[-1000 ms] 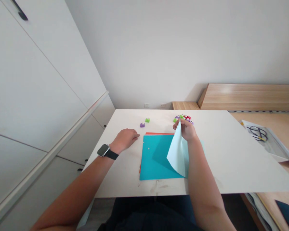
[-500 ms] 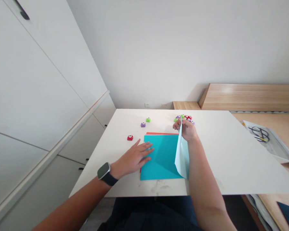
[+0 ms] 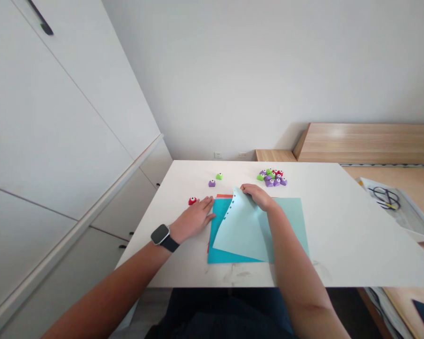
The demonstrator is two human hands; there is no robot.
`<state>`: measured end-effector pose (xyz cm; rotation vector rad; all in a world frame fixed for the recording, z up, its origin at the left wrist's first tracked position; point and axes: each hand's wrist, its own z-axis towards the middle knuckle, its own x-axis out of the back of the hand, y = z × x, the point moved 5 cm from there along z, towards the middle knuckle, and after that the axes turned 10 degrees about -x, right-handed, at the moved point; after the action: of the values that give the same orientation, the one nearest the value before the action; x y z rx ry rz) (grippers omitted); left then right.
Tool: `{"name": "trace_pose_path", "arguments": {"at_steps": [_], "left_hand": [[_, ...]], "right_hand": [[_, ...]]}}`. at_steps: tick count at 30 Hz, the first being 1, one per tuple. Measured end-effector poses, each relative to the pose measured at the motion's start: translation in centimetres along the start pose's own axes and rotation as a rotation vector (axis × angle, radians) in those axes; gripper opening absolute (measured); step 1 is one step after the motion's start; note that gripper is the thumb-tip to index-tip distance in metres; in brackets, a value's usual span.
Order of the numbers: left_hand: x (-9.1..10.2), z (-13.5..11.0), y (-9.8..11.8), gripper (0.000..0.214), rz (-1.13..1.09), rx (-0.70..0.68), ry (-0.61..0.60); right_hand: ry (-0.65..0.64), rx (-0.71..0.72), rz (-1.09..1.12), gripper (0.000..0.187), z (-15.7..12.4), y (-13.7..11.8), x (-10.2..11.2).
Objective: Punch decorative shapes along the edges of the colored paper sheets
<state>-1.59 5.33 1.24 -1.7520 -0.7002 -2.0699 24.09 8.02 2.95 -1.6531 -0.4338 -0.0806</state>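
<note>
The right hand point(image 3: 257, 194) is closed, fingers curled, and has hold of the top edge of a pale blue paper sheet point(image 3: 245, 235) with small holes down its left side; that sheet is bent up a bit and lies partly over a flat teal paper sheet point(image 3: 219, 256); a strip of orange-red paper point(image 3: 224, 195) peeks out under the teal one; the left hand point(image 3: 194, 218) is spread open, holds nothing, and rests by the teal sheet's left edge, near a small red one-eyed toy point(image 3: 192, 201).
</note>
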Motion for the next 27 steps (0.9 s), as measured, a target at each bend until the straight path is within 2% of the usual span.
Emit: {"name": "trace_pose_path", "arguments": {"at_steps": [3, 6, 8, 10, 14, 18, 20, 22, 25, 27], "left_hand": [[0.5, 0.9, -0.3, 0.051, 0.046, 0.028, 0.057], [1.0, 0.3, 1.6, 0.047, 0.055, -0.034, 0.108], [0.7, -0.5, 2.9, 0.046, 0.040, -0.071, 0.093], [0.1, -1.2, 3.2, 0.047, 0.027, -0.063, 0.079], [-1.0, -1.1, 1.3, 0.050, 0.022, 0.009, 0.107], [-0.8, 0.0, -1.0, 0.051, 0.008, 0.101, 0.123], [-0.5, 0.4, -1.0, 0.052, -0.005, 0.119, 0.150], [-0.5, 0.6, -0.3, 0.053, -0.026, 0.078, 0.157], [-1.2, 0.8, 0.6, 0.058, -0.053, 0.019, 0.111], [-1.5, 1.0, 0.3, 0.060, -0.051, 0.057, 0.093]], "right_hand": [[0.026, -0.010, -0.085, 0.014, 0.7, 0.5, -0.6], [0.070, -0.007, -0.190, 0.014, 1.1, 1.0, -1.0], [0.091, 0.007, -0.252, 0.014, 1.2, 1.0, -1.2], [0.101, 0.027, -0.301, 0.014, 1.0, 0.8, -1.6], [0.121, 0.060, -0.385, 0.013, 0.7, 0.2, -2.3], [0.129, 0.065, -0.435, 0.013, 0.7, 0.1, -2.7], [0.132, 0.065, -0.446, 0.013, 0.7, 0.2, -2.7], [0.134, 0.071, -0.450, 0.013, 0.7, 0.2, -2.7], [0.137, 0.075, -0.449, 0.014, 0.7, 0.1, -2.7], [0.137, 0.067, -0.453, 0.014, 0.8, 0.1, -2.7]]}}
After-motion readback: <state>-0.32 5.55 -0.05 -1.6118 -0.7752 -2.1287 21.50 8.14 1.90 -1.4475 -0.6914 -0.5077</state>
